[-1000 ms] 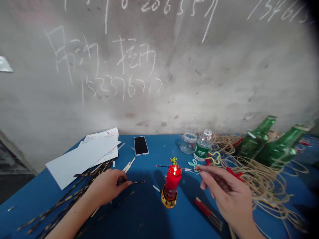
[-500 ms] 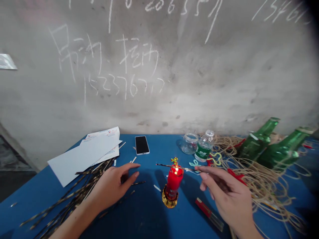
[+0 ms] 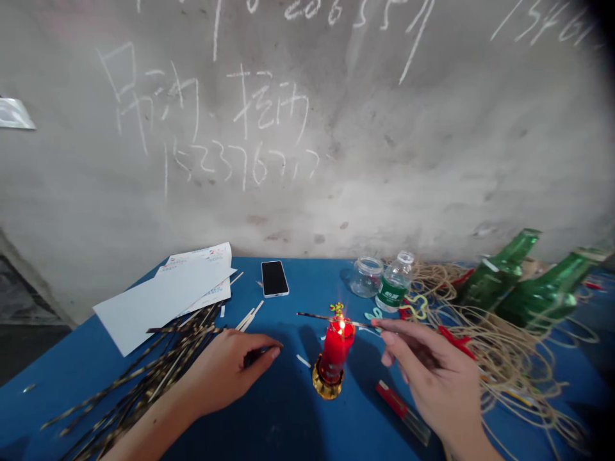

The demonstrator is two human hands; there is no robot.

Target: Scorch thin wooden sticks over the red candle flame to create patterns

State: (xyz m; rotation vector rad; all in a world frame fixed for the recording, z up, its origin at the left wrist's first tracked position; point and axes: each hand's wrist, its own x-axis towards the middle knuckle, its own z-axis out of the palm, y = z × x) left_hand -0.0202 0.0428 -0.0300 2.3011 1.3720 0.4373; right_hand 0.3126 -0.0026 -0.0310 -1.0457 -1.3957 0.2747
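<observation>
On a blue table (image 3: 293, 416) below a chalked wall (image 3: 240, 128), the right fingertips (image 3: 390, 338) pinch a mottled stick (image 3: 317, 315) across a candle flame (image 3: 341, 326) (gripped at the far end, away from the heat), while the left fingers (image 3: 273, 351) curl around a dark stick (image 3: 254, 356) beside the pile (image 3: 158, 365) at lower left.

Your left hand (image 3: 230, 374) is palm down, fingers curled in, wrist low, left forearm (image 3: 144, 429) angled in from bottom left. Your right hand (image 3: 427, 362) is raised and turned inward, thumb and index pinched, other fingers loosely curled, right forearm (image 3: 473, 445) rising from bottom right. Hands well apart.
</observation>
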